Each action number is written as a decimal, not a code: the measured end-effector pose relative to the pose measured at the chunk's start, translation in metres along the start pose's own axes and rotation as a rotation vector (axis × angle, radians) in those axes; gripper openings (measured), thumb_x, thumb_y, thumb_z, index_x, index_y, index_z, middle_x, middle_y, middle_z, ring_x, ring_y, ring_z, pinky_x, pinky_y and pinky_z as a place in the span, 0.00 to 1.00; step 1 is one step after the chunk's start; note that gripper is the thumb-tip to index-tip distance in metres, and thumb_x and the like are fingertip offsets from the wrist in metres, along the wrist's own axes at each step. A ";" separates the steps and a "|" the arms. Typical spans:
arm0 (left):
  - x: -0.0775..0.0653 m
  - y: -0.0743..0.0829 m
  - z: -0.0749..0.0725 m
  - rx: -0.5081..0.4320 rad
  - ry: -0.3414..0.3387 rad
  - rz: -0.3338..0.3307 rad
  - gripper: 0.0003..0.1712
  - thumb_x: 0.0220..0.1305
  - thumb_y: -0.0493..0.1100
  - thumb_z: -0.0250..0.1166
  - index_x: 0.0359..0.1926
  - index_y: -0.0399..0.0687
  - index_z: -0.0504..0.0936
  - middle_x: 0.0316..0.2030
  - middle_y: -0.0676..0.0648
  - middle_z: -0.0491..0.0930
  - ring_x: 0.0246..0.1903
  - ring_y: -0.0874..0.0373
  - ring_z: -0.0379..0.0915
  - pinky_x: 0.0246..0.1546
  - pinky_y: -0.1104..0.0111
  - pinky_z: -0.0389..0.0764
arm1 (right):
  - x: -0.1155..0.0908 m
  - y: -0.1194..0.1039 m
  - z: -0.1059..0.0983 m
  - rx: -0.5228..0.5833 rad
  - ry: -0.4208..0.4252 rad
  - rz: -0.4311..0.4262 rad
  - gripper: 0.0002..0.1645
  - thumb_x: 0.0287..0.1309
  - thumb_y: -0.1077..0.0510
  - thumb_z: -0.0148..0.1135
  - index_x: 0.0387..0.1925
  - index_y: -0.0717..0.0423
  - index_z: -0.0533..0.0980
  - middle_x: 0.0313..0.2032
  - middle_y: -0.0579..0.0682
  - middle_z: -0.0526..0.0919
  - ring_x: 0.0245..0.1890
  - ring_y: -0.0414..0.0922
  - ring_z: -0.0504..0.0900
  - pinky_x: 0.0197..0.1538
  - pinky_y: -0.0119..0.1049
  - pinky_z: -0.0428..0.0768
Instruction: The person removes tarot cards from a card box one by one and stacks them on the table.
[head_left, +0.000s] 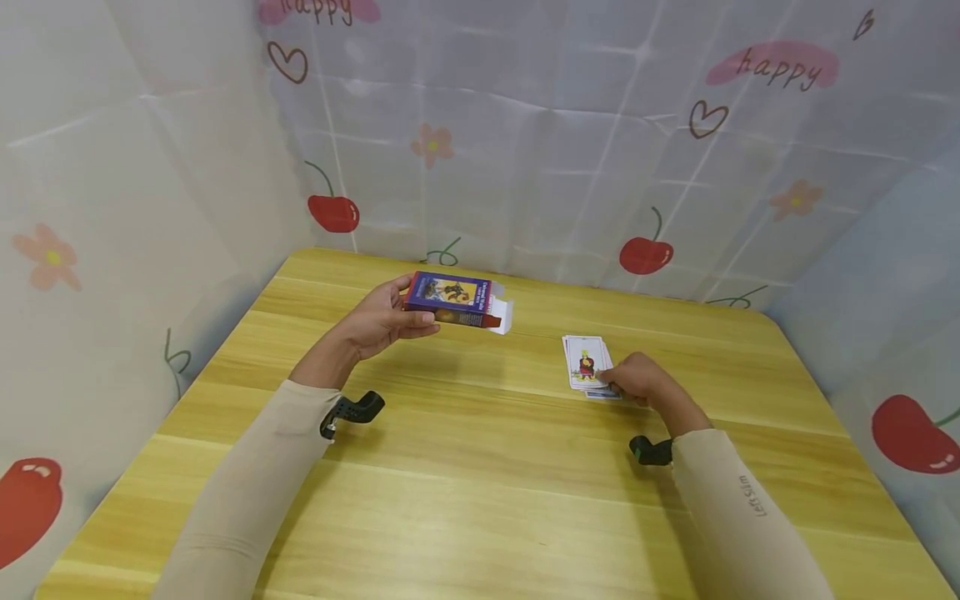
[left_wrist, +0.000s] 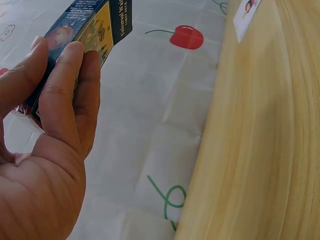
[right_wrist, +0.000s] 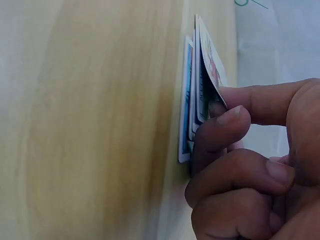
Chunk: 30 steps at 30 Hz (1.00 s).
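My left hand (head_left: 378,322) grips a blue and red tarot card box (head_left: 450,293) above the table, thumb along its near side. The box's white flap (head_left: 502,317) stands open at the right end. In the left wrist view, printed sides of the box (left_wrist: 64,32) show between thumb and fingers. My right hand (head_left: 637,377) pinches the near right corner of the top tarot card (head_left: 587,354), which bears a seated figure in red. In the right wrist view that card (right_wrist: 212,62) bends up from the small pile of cards (right_wrist: 186,115) beneath it.
The wooden table (head_left: 480,500) has its far edge against a printed curtain (head_left: 510,167) with cherries, flowers and hearts. Curtains also hang at both sides. Black wrist mounts stick out under the left sleeve (head_left: 255,467) and right sleeve (head_left: 738,500).
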<state>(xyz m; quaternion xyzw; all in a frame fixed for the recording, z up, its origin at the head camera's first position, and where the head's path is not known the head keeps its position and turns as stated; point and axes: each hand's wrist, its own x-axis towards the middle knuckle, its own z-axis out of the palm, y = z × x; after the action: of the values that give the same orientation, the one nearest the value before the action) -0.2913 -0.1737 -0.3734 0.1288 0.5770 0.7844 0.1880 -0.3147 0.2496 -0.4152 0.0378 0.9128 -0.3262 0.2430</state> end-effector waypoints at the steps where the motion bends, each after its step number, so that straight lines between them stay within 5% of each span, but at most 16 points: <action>1: 0.000 0.000 0.000 0.002 -0.001 0.000 0.45 0.63 0.26 0.62 0.75 0.45 0.50 0.51 0.44 0.78 0.48 0.56 0.82 0.49 0.64 0.87 | 0.000 0.000 0.001 -0.030 0.013 0.004 0.24 0.64 0.49 0.59 0.14 0.54 0.72 0.10 0.42 0.61 0.12 0.37 0.54 0.17 0.28 0.56; 7: 0.001 0.001 0.001 0.010 0.015 -0.011 0.43 0.65 0.25 0.59 0.75 0.46 0.51 0.52 0.44 0.77 0.48 0.57 0.82 0.48 0.64 0.87 | 0.000 -0.002 0.005 -0.191 0.081 0.013 0.25 0.61 0.45 0.60 0.13 0.51 0.67 0.14 0.44 0.63 0.15 0.40 0.59 0.19 0.30 0.61; 17: 0.001 -0.001 0.000 0.010 0.012 -0.014 0.44 0.64 0.25 0.60 0.75 0.46 0.50 0.52 0.44 0.77 0.47 0.56 0.82 0.48 0.64 0.87 | -0.001 -0.005 0.009 -0.251 0.124 -0.073 0.25 0.61 0.48 0.60 0.12 0.51 0.66 0.14 0.44 0.64 0.18 0.41 0.62 0.23 0.31 0.62; 24: 0.001 -0.001 0.001 -0.005 0.002 -0.009 0.45 0.63 0.26 0.63 0.75 0.46 0.51 0.51 0.44 0.78 0.48 0.56 0.82 0.49 0.64 0.86 | -0.009 -0.021 0.008 -0.208 0.161 -0.168 0.29 0.66 0.45 0.57 0.12 0.50 0.63 0.13 0.43 0.58 0.16 0.40 0.56 0.22 0.32 0.60; 30: 0.001 -0.001 0.001 0.003 0.006 -0.004 0.47 0.62 0.26 0.63 0.76 0.46 0.50 0.51 0.44 0.78 0.47 0.56 0.82 0.48 0.65 0.87 | -0.020 -0.059 0.005 -0.148 0.159 -0.285 0.24 0.69 0.44 0.55 0.23 0.58 0.73 0.17 0.44 0.65 0.17 0.41 0.58 0.26 0.35 0.65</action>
<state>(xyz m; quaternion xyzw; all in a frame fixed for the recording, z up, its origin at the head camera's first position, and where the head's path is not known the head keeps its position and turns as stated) -0.2917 -0.1725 -0.3739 0.1255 0.5788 0.7836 0.1875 -0.3090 0.2023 -0.3750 -0.0842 0.9468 -0.2851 0.1234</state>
